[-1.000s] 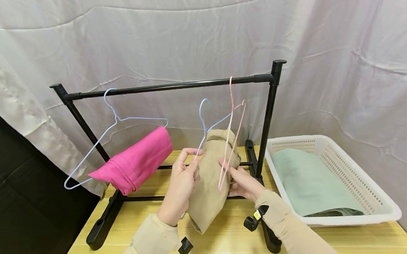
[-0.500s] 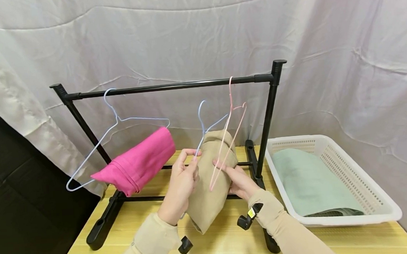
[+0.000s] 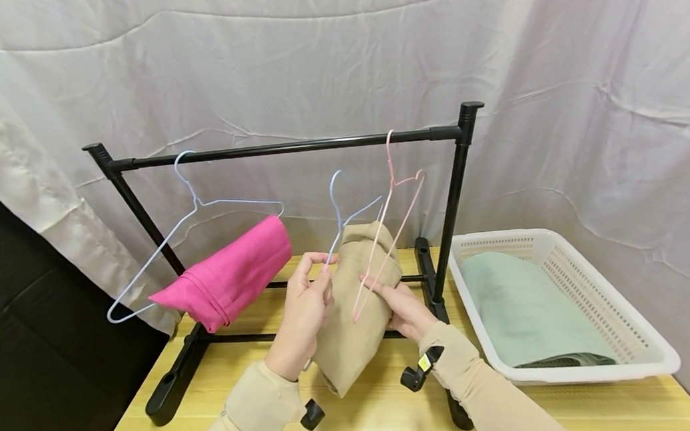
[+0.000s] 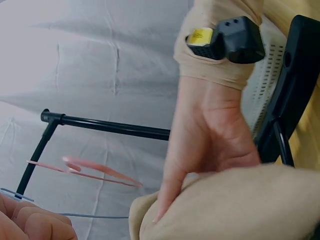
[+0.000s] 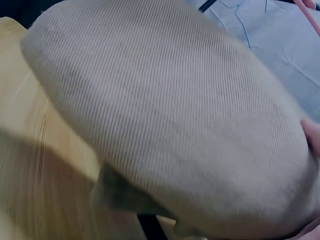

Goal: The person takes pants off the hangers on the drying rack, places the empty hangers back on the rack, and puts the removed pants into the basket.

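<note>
My left hand (image 3: 304,312) pinches one arm of a blue wire hanger (image 3: 338,217) between thumb and fingers, its hook just below the rack's bar and off it. A folded khaki garment (image 3: 354,315) drapes over this hanger and slopes down toward the front. My right hand (image 3: 408,310) grips the garment's right side, thumb on top, other fingers hidden beneath; the left wrist view shows this hand (image 4: 212,135) from across. Hooked on the bar, a pink hanger (image 3: 391,172) hangs in front of the khaki cloth and overlaps the right thumb. Khaki cloth (image 5: 165,110) fills the right wrist view.
A black rack (image 3: 292,147) stands on the wooden table (image 3: 389,419). At its left, a blue hanger (image 3: 196,200) carries a folded magenta cloth (image 3: 229,274). To the right sits a white basket (image 3: 649,354) with a pale green folded cloth (image 3: 532,316). A grey curtain hangs behind.
The held blue hanger and khaki garment have shifted a little to the left. My right hand has moved left along with the garment, and the pink hanger's lower end has swung left.
</note>
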Motion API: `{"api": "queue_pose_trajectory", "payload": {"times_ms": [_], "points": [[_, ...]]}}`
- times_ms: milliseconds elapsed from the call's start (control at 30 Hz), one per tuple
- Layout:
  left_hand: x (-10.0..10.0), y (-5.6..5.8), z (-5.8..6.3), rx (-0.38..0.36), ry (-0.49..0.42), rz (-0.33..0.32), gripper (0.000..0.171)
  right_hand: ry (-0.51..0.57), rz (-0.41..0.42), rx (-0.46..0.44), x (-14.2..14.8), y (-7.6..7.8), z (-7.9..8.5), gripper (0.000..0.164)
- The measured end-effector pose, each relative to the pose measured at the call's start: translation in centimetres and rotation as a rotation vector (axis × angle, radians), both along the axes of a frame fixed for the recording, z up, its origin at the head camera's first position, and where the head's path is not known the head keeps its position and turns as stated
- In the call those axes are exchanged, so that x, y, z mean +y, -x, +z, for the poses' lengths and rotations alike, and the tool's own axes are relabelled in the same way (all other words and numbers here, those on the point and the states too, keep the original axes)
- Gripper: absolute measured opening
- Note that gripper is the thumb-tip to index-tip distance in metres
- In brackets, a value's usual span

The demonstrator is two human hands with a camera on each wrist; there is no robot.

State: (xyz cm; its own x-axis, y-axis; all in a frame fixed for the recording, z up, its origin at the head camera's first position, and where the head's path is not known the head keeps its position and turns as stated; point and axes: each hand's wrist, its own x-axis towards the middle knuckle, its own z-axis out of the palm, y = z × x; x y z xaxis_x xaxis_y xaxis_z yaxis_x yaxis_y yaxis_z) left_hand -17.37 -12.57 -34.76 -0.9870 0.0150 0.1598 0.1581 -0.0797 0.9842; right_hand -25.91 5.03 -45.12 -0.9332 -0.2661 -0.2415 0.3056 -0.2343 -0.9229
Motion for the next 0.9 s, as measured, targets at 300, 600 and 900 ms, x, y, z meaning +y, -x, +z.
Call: {"api": "queue_pose_trajectory", "payload": {"times_ms": [300,600,900], "points": [[0.0,-0.2,1.1,0.029,-0.036,0.000,0.019,0.119,0.102,-0.125,0.4,0.2,-1.7,0.104],[0.0,-0.3,1.6,0.021,-0.052,-0.018,0.020,0.297,0.222,-0.147,0.2,0.4,-2.5,0.089],[-0.2,-0.2,1.6,0.019,-0.047,-0.007,0.020,0.356,0.192,-0.130,0.4,0.6,-2.9,0.066]]}}
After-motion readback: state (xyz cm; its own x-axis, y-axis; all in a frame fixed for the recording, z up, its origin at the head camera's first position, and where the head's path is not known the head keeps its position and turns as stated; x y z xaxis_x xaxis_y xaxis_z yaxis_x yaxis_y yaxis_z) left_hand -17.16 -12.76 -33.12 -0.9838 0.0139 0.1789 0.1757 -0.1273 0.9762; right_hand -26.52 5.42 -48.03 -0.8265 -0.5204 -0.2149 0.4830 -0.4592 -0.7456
